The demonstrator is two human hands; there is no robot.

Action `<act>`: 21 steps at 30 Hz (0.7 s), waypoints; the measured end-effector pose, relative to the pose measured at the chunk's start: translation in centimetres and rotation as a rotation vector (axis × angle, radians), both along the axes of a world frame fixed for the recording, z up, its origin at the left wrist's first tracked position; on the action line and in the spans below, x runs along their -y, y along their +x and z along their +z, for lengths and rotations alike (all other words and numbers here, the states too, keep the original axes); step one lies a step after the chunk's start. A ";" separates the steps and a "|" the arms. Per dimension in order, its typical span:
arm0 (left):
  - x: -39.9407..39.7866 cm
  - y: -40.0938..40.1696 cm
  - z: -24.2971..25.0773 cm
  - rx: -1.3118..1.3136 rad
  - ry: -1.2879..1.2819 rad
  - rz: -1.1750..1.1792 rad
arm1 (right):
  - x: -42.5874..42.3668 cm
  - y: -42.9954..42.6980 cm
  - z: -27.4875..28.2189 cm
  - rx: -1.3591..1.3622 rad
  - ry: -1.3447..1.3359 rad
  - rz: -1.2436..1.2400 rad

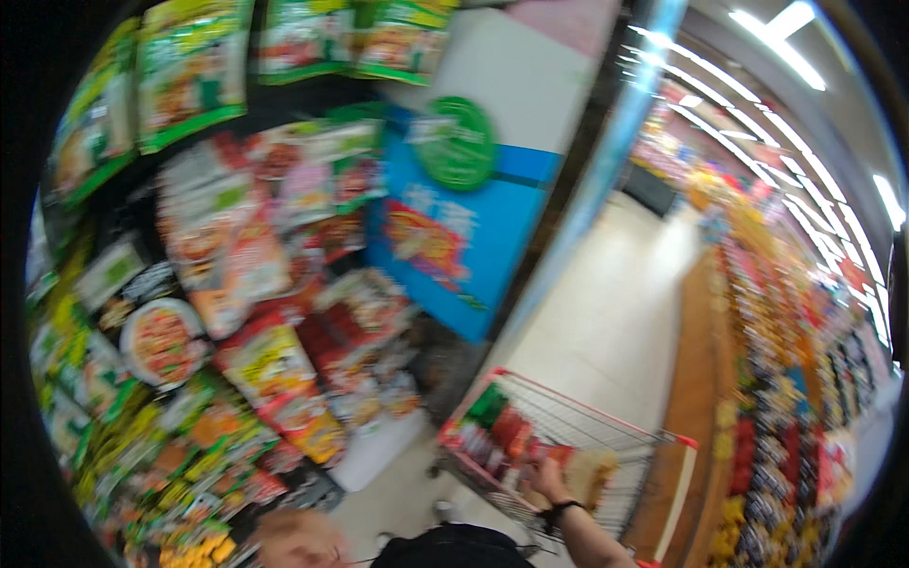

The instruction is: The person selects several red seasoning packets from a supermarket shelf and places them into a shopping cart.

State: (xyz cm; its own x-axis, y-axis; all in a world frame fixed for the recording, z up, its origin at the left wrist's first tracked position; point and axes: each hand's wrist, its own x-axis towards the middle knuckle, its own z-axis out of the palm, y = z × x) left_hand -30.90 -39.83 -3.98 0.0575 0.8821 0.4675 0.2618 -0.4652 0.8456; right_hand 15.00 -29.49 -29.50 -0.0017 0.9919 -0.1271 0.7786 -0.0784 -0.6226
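My right hand [548, 480], with a black band on the wrist, reaches into a wire shopping cart [593, 405] with red edging. Its fingers are closed on a red packet [557, 452], low inside the cart. Beside the hand lie red packages [509, 429], a green package [487, 405] and a tan bag [591, 474]. My left hand [302, 538] is a blur at the bottom edge, near the packaged foods; its fingers cannot be made out. A round food package [163, 342] and a red and yellow packet [287, 383] are on the display at the left.
Green-edged packets [192, 67] hang at the upper left. A blue sign [461, 248] stands beside a dark post. Right of the cart runs a wooden-sided display [692, 383] stacked with wrapped goods [770, 341]. A pale aisle floor [603, 305] stretches away between them.
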 end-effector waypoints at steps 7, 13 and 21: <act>7.0 -5.1 -18.5 0.670 -0.561 0.313 | 5.4 -13.2 14.1 -0.724 -0.185 0.316; 15.2 -6.4 -16.5 1.179 -0.688 -0.259 | 7.4 -19.7 19.1 -0.835 -0.409 0.546; 20.7 -5.5 -8.7 0.763 -0.695 -0.101 | 8.3 -23.4 17.7 -0.637 -0.439 0.756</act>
State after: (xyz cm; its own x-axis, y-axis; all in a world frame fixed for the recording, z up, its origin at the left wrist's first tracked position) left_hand -36.40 -60.51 -12.65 0.0484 0.9786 -0.2000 -0.4696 0.1990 0.8602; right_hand -8.44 -37.77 -11.82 -0.7859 0.5739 -0.2302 0.2618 -0.0285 -0.9647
